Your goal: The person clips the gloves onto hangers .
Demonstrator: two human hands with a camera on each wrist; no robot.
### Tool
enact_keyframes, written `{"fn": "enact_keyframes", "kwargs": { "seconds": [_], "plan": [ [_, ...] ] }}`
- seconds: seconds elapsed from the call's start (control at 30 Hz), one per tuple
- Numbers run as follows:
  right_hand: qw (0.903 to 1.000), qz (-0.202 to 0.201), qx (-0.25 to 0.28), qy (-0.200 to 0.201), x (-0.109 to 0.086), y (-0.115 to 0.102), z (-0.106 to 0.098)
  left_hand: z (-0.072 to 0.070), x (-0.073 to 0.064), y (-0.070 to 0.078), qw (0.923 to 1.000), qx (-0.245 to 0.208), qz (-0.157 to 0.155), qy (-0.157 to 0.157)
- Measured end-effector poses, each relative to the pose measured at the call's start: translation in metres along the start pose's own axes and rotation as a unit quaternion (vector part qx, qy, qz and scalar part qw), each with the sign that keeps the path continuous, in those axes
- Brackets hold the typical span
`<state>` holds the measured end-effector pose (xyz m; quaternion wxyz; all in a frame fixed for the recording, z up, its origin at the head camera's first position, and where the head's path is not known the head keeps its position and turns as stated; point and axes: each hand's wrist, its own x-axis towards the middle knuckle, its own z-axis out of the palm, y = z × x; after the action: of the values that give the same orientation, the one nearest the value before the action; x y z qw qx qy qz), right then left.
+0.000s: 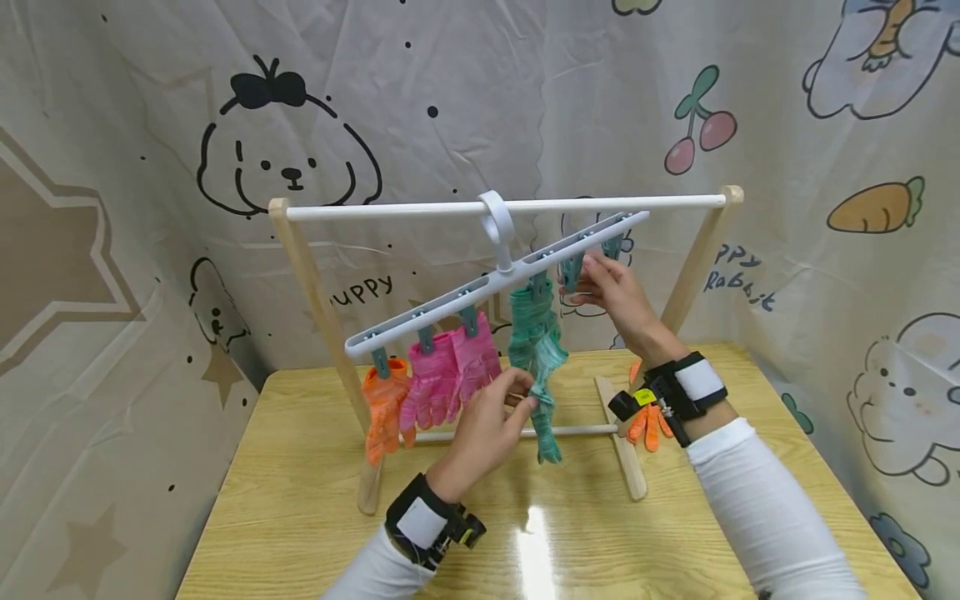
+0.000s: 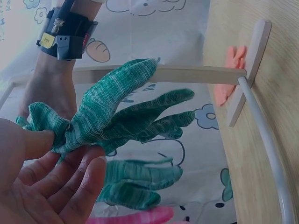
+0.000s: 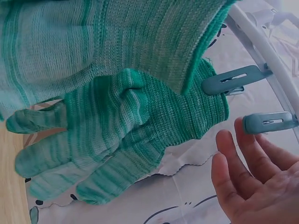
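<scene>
A green knitted glove [image 1: 534, 333] is hung from a grey-green clip [image 1: 539, 286] near the middle of the white clip hanger [image 1: 495, 283], and a second green glove [image 2: 140, 179] is seen just beside it in the left wrist view. The glove's lower part is pinched between thumb and fingers of the left hand [image 1: 487, 429], at about 7 o'clock from the clip. The right hand [image 1: 611, 292] is held at 3 o'clock from the glove with fingers relaxed and spread, fingertips near the next clip [image 3: 268, 122]; nothing is gripped by it. At 9 o'clock two pink gloves [image 1: 450, 375] and an orange glove [image 1: 384, 408] are hung from the hanger's lower end. The hanger is tilted on the white rail [image 1: 510, 205] of a wooden rack [image 1: 322, 317]. Open room is left under the hanger's raised right end. Another orange glove [image 1: 648, 421] lies on the wooden table [image 1: 285, 500] behind the right wrist, near the rack's foot; bare table stretches to the near edge.
</scene>
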<state>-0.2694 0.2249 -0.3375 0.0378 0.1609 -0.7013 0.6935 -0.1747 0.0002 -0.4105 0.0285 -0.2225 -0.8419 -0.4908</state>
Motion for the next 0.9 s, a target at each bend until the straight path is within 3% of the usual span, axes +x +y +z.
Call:
{"fn": "enact_keyframes", "kwargs": {
  "seconds": [0.17,0.33,0.43,0.9],
  "plan": [
    [0.9998,-0.003,-0.017,-0.003,-0.002,-0.001,-0.001,-0.002,0.003,-0.002,0.9973,-0.06,0.001,-0.041],
    [0.9989,-0.001,-0.046,-0.005,-0.005,-0.002,0.0,-0.002,0.005,-0.007,0.9792,-0.169,-0.009,-0.111],
    [0.998,0.001,-0.062,-0.006,-0.006,-0.002,0.0,-0.002,0.007,-0.01,0.9695,-0.206,-0.014,-0.133],
    [0.9972,0.006,-0.066,-0.035,-0.006,-0.006,-0.007,0.005,0.022,-0.011,0.9531,-0.26,-0.052,-0.146]
  ]
}}
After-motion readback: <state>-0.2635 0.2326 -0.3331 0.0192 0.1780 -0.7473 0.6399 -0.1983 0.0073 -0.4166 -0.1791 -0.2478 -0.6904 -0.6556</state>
